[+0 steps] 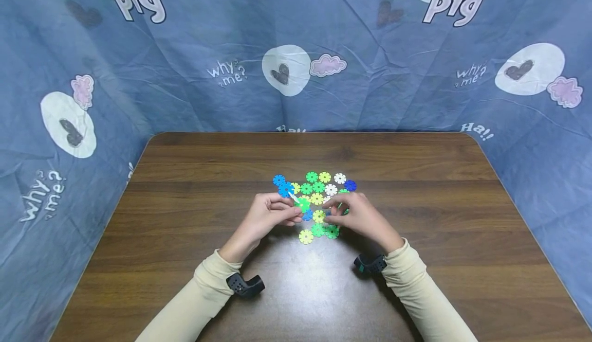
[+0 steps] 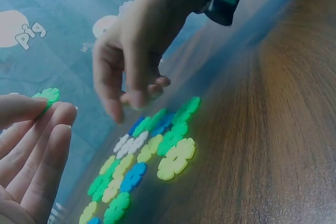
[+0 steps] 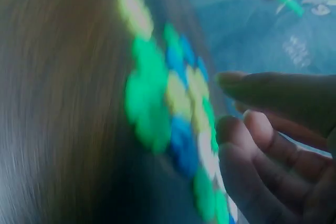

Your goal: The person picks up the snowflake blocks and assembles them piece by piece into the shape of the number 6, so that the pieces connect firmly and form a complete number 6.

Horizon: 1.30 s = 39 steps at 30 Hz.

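Observation:
My left hand (image 1: 272,213) pinches a green notched plastic disc (image 1: 302,204) between thumb and fingers. A white disc (image 1: 293,197), seen edge-on, sticks out of the green one at an angle. In the right wrist view the held green disc (image 3: 291,4) shows as a thin bar crossed by a pale one. Over the right side of the loose discs hovers my right hand (image 1: 357,216), its thumb and fingertips apart with nothing between them. Close under it lie a yellow disc (image 1: 319,216) and a green disc (image 1: 332,231).
Several flat notched discs in green, yellow, white and blue cluster mid-table on the brown wooden table (image 1: 194,229). Blue discs (image 1: 285,190) lie at the cluster's left edge, a dark blue disc (image 1: 350,185) at its right. A printed blue cloth (image 1: 245,100) hangs behind.

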Each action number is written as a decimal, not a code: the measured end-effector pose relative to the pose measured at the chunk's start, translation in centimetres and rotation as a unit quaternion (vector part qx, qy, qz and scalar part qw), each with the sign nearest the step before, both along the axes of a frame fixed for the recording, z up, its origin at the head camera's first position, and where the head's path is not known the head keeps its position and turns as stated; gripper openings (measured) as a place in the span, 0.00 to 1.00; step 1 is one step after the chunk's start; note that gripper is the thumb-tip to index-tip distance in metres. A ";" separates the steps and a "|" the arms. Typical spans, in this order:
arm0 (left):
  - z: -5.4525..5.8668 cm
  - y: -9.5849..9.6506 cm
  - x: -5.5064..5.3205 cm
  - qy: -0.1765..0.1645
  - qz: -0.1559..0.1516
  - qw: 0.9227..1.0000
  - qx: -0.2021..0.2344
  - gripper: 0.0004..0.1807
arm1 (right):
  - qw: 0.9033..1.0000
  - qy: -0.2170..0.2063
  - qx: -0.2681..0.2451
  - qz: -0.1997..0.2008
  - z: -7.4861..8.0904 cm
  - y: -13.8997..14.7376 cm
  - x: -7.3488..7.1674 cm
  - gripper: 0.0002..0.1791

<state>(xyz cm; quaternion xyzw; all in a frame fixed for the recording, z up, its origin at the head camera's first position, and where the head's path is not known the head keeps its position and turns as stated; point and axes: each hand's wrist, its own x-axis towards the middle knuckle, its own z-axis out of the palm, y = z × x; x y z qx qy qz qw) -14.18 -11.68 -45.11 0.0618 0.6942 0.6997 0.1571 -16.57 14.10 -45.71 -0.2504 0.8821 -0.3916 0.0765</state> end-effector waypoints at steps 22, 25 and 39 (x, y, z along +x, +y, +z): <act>-0.2 -0.1 -0.2 -0.005 0.002 1.000 0.001 0.10 | 0.998 -0.031 0.049 0.009 -1.3 1.3 -0.9 0.13; -0.2 -0.1 -0.1 -0.003 0.002 1.000 0.003 0.10 | 0.999 -0.026 0.019 0.010 -1.3 1.1 -0.8 0.09; -0.4 -0.1 -0.2 -0.008 0.001 1.000 -0.001 0.10 | 0.981 0.052 -0.186 -0.017 0.6 -0.9 1.1 0.07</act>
